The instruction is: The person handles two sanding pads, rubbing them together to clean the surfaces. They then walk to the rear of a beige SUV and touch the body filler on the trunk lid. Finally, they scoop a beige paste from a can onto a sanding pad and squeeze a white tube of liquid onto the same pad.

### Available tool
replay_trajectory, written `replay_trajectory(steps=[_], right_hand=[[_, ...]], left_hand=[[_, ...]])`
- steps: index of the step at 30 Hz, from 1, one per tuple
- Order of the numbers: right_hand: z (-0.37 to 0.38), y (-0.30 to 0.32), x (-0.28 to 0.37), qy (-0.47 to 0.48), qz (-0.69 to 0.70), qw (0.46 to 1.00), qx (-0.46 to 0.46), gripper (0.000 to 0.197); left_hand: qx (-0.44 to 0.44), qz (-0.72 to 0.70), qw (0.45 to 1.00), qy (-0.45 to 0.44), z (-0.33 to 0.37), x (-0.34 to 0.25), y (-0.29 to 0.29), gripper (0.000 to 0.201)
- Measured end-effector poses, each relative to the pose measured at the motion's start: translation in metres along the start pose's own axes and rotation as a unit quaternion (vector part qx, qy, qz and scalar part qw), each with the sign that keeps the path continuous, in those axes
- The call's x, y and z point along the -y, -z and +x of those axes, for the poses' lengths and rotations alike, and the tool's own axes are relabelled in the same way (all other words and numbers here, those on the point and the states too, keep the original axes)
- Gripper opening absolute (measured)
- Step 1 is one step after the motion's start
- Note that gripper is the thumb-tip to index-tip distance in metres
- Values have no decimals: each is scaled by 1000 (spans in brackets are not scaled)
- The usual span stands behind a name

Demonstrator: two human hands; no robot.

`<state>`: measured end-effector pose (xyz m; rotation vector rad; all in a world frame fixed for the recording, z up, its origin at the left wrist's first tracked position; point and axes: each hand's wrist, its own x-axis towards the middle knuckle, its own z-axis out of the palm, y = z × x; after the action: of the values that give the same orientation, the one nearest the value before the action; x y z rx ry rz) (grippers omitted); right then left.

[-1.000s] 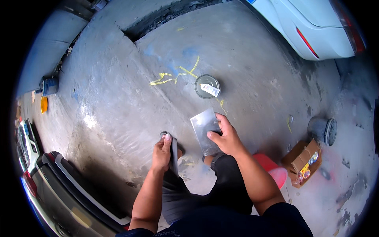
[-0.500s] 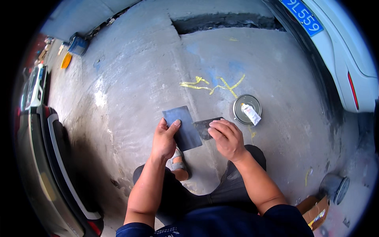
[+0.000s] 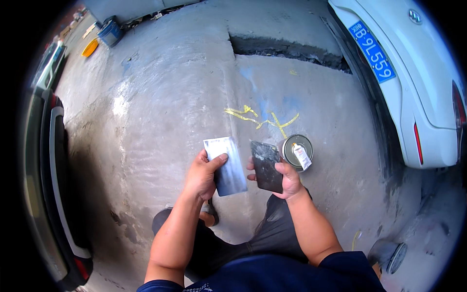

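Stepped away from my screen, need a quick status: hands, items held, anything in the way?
Left hand holding silver plate. Right hand holding dark plate. Plates apart, no object between; tin beyond right hand, tube on top.

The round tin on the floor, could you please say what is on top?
A white tube lies on the round tin; the patch under it and the tin's inside are hidden.

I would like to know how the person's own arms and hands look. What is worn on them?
The arms have short, dark navy-blue sleeves at the top and are bare below them. The left hand and the right hand wear no gloves. No watch or bracelet is visible on either side.
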<state>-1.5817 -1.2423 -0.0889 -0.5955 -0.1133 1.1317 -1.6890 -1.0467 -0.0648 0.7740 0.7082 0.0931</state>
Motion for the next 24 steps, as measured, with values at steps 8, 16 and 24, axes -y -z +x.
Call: replay_trajectory(steps=[8, 16, 24], right_hand=[[9, -24, -26, 172, -470, 858, -117, 49], [4, -24, -29, 225, -543, 801, -116, 41], [5, -20, -8, 251, -580, 768, -105, 40]], left_hand=[[-51, -15, 992, -113, 4, 14, -10, 27], [-86, -2, 981, -176, 8, 29, -27, 26], [-123, -11, 970, -209, 12, 20, -41, 24]])
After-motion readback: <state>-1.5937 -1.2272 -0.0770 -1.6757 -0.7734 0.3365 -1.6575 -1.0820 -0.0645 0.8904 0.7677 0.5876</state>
